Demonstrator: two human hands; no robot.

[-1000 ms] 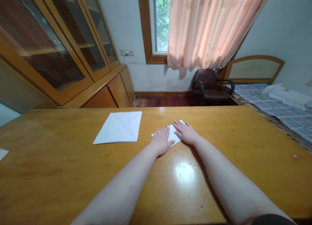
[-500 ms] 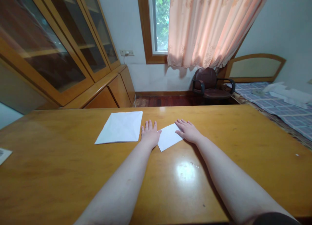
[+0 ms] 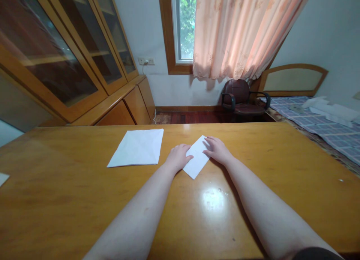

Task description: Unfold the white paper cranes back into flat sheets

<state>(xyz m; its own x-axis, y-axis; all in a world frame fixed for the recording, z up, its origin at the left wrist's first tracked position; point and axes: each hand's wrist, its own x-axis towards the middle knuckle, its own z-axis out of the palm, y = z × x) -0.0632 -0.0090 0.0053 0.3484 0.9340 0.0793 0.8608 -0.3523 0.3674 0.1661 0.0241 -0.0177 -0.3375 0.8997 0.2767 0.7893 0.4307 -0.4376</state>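
Observation:
A small folded white paper (image 3: 197, 163) lies on the wooden table, one corner pointing towards me. At its left edge is my left hand (image 3: 179, 157), closed on the paper with the thumb on top and the fingers bent along the edge. My right hand (image 3: 218, 150) grips the opposite side, its fingers curled at the upper right edge and its thumb over the paper. To the left rests a larger stack of white square sheets (image 3: 137, 147), apart from both hands.
The wooden table (image 3: 84, 200) fills the foreground. A white card corner (image 3: 3, 178) shows at the left edge. Beyond the table stand a glass-door cabinet (image 3: 84, 57), a dark red armchair (image 3: 239, 96) and a bed (image 3: 315, 111) with a checked cover.
The small paper has turned, its near corner swinging to the right. My left hand has gone from spread flat beside it to bent round its edge. My right fingers have curled more.

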